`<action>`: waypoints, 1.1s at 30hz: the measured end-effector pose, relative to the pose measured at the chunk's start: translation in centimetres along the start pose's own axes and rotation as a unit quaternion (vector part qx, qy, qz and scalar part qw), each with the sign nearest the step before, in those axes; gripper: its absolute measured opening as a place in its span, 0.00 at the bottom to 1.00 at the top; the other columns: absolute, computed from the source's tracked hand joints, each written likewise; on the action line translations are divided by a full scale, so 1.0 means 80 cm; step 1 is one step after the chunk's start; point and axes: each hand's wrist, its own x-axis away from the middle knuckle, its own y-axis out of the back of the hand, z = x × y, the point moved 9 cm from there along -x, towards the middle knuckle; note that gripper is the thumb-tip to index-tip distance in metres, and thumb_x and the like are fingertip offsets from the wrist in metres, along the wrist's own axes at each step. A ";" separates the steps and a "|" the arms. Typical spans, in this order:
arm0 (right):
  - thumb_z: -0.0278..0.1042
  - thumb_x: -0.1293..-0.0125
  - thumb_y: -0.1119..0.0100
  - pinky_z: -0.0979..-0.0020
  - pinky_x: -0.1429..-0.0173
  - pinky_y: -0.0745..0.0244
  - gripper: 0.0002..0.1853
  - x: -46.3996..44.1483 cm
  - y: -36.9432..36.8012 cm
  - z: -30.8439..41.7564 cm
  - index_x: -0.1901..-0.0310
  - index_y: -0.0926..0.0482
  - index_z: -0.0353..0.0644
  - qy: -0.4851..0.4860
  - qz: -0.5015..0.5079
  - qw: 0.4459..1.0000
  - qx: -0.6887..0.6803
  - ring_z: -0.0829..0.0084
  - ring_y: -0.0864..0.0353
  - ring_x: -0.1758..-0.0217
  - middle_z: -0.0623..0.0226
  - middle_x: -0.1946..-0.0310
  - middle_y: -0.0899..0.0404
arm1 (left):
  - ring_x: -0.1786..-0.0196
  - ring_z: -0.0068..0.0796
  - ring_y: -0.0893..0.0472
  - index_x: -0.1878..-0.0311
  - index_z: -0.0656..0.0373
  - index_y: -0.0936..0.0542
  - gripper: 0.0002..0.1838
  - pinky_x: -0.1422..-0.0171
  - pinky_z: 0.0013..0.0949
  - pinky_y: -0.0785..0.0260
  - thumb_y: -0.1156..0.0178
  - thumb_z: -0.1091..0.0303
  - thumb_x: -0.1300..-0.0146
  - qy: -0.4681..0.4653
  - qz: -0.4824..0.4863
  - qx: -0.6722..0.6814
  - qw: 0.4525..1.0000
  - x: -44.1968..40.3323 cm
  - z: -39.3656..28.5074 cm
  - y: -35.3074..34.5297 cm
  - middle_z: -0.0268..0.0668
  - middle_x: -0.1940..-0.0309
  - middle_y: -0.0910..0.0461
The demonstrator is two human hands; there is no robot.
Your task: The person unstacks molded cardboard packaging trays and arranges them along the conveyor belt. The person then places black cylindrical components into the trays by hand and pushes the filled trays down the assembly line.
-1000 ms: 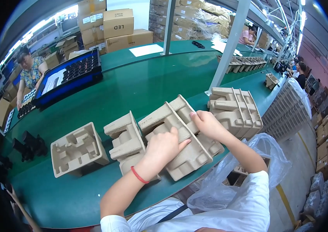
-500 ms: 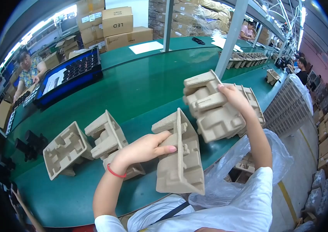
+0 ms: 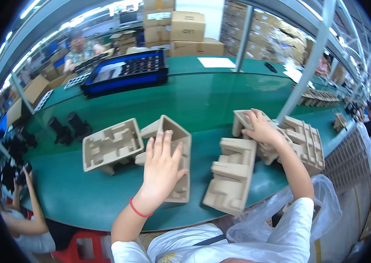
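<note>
My left hand (image 3: 162,164) has its fingers spread over a tan moulded pulp tray (image 3: 182,179) that leans on its side. Left of it lies another pulp tray (image 3: 113,144), hollow side up. A separate tray (image 3: 231,175) rests between my hands on the green bench. My right hand (image 3: 262,128) has its fingers curved over the top of a further tray (image 3: 240,122), thumb on the near side. Beside that one, to the right, stands a group of nested trays (image 3: 304,142).
Black parts (image 3: 69,127) stand at the left, near a co-worker's hands (image 3: 28,175). A blue-black crate (image 3: 128,72) lies behind, with another person (image 3: 80,50) beyond. A metal post (image 3: 310,65) rises at the right; a plastic bag (image 3: 325,206) hangs by the front edge.
The view has turned left. My left hand has let go of its tray and moved left onto another. My right hand has lowered its tray to the bench beside the nested group.
</note>
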 end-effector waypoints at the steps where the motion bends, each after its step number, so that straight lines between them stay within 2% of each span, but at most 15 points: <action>1: 0.39 0.41 0.38 0.53 0.30 0.41 0.32 0.002 0.004 0.023 0.35 0.37 0.48 0.033 -0.011 0.999 0.041 0.43 0.40 0.32 0.42 0.34 0.45 | 0.33 0.51 0.36 0.36 0.57 0.32 0.43 0.29 0.49 0.44 0.26 0.57 0.57 0.047 0.008 -0.021 0.999 0.011 0.018 0.010 0.51 0.34 0.40; 4: 0.32 0.42 0.38 0.54 0.29 0.43 0.27 0.008 0.002 0.076 0.39 0.30 0.49 0.168 0.031 0.984 0.038 0.47 0.41 0.31 0.46 0.35 0.40 | 0.35 0.51 0.33 0.32 0.60 0.37 0.49 0.38 0.40 0.31 0.24 0.63 0.61 0.103 0.053 -0.050 0.992 0.040 0.067 -0.012 0.51 0.33 0.41; 5: 0.30 0.43 0.38 0.55 0.28 0.44 0.26 0.011 0.001 0.090 0.40 0.28 0.48 0.218 0.058 0.974 0.019 0.48 0.41 0.31 0.47 0.36 0.38 | 0.38 0.50 0.30 0.31 0.63 0.41 0.52 0.48 0.35 0.24 0.25 0.69 0.63 0.109 0.028 -0.033 0.993 0.046 0.077 -0.008 0.52 0.33 0.42; 6: 0.33 0.40 0.40 0.54 0.29 0.44 0.21 0.022 0.005 0.104 0.43 0.25 0.48 0.218 0.137 0.961 -0.105 0.50 0.40 0.30 0.50 0.37 0.35 | 0.41 0.48 0.27 0.31 0.63 0.40 0.47 0.50 0.35 0.24 0.30 0.72 0.58 0.072 0.004 -0.010 0.997 0.051 0.082 -0.003 0.52 0.35 0.40; 8: 0.44 0.40 0.34 0.54 0.29 0.45 0.29 0.070 0.038 0.152 0.38 0.28 0.45 0.313 0.237 0.893 -0.220 0.52 0.40 0.30 0.50 0.34 0.37 | 0.47 0.44 0.22 0.32 0.64 0.38 0.37 0.55 0.34 0.22 0.42 0.77 0.49 -0.006 -0.043 0.038 0.998 0.061 0.091 0.005 0.54 0.38 0.36; 9: 0.49 0.46 0.29 0.54 0.28 0.47 0.35 0.094 0.042 0.160 0.37 0.28 0.46 0.363 0.259 0.867 -0.221 0.52 0.41 0.29 0.52 0.32 0.39 | 0.44 0.47 0.25 0.30 0.58 0.40 0.46 0.47 0.39 0.25 0.33 0.76 0.57 0.008 0.008 0.115 0.993 0.064 0.108 -0.005 0.49 0.37 0.36; 10: 0.49 0.49 0.26 0.56 0.28 0.48 0.37 0.118 0.048 0.177 0.37 0.27 0.49 0.410 0.278 0.841 -0.217 0.51 0.43 0.28 0.53 0.31 0.40 | 0.45 0.47 0.24 0.31 0.54 0.39 0.45 0.47 0.40 0.25 0.36 0.78 0.57 -0.015 0.042 0.158 0.986 0.066 0.114 -0.007 0.47 0.39 0.34; 14: 0.64 0.59 0.27 0.47 0.26 0.57 0.47 0.163 0.005 0.177 0.34 0.32 0.64 0.280 0.343 0.896 -0.025 0.46 0.49 0.27 0.50 0.29 0.47 | 0.52 0.45 0.21 0.32 0.40 0.34 0.44 0.50 0.42 0.26 0.48 0.85 0.56 -0.074 0.146 0.330 0.930 0.064 0.113 0.003 0.37 0.46 0.26; 20: 0.61 0.62 0.25 0.46 0.26 0.58 0.48 0.184 0.001 0.166 0.34 0.33 0.66 0.245 0.357 0.902 -0.006 0.47 0.50 0.26 0.50 0.30 0.46 | 0.46 0.43 0.23 0.32 0.38 0.33 0.43 0.47 0.40 0.27 0.50 0.87 0.53 -0.145 0.312 0.368 0.864 0.071 0.112 -0.042 0.37 0.41 0.27; 21: 0.55 0.63 0.24 0.47 0.28 0.52 0.44 0.181 -0.008 0.166 0.38 0.28 0.64 0.263 0.316 0.911 0.035 0.45 0.44 0.29 0.49 0.33 0.40 | 0.40 0.47 0.27 0.33 0.39 0.31 0.40 0.41 0.41 0.30 0.48 0.84 0.51 -0.110 0.331 0.378 0.858 0.077 0.119 -0.051 0.42 0.38 0.30; 24: 0.48 0.64 0.25 0.52 0.38 0.34 0.37 0.161 -0.018 0.172 0.45 0.22 0.60 0.329 0.197 0.923 0.023 0.49 0.27 0.43 0.53 0.45 0.27 | 0.36 0.50 0.30 0.35 0.40 0.28 0.36 0.34 0.44 0.36 0.46 0.81 0.49 -0.154 0.193 0.255 0.935 0.090 0.122 -0.028 0.49 0.36 0.33; 27: 0.45 0.64 0.26 0.59 0.55 0.26 0.30 0.124 0.011 0.192 0.51 0.18 0.56 0.283 0.166 0.945 -0.020 0.56 0.20 0.62 0.60 0.63 0.20 | 0.32 0.52 0.36 0.37 0.47 0.27 0.30 0.30 0.46 0.41 0.39 0.72 0.47 -0.063 0.163 0.292 0.940 0.100 0.143 0.000 0.51 0.34 0.37; 28: 0.50 0.61 0.25 0.63 0.66 0.27 0.28 0.111 0.015 0.197 0.54 0.16 0.53 0.323 0.149 0.931 -0.081 0.60 0.21 0.73 0.63 0.78 0.24 | 0.31 0.52 0.37 0.37 0.49 0.27 0.30 0.30 0.47 0.41 0.37 0.70 0.47 -0.045 0.135 0.287 0.947 0.105 0.150 0.011 0.51 0.33 0.37; 32: 0.63 0.52 0.29 0.68 0.61 0.22 0.31 0.079 -0.029 0.184 0.52 0.15 0.50 0.229 0.433 0.862 -0.126 0.61 0.15 0.65 0.61 0.70 0.15 | 0.29 0.55 0.42 0.35 0.53 0.31 0.35 0.27 0.49 0.48 0.33 0.66 0.49 0.062 0.104 0.115 0.986 0.137 0.163 0.024 0.50 0.32 0.40; 33: 0.62 0.50 0.31 0.70 0.55 0.21 0.31 0.078 -0.038 0.192 0.50 0.17 0.47 0.184 0.509 0.832 -0.124 0.63 0.14 0.59 0.59 0.60 0.15 | 0.28 0.56 0.43 0.35 0.53 0.32 0.36 0.26 0.49 0.49 0.32 0.66 0.50 0.092 0.091 0.079 0.988 0.144 0.171 0.026 0.50 0.32 0.40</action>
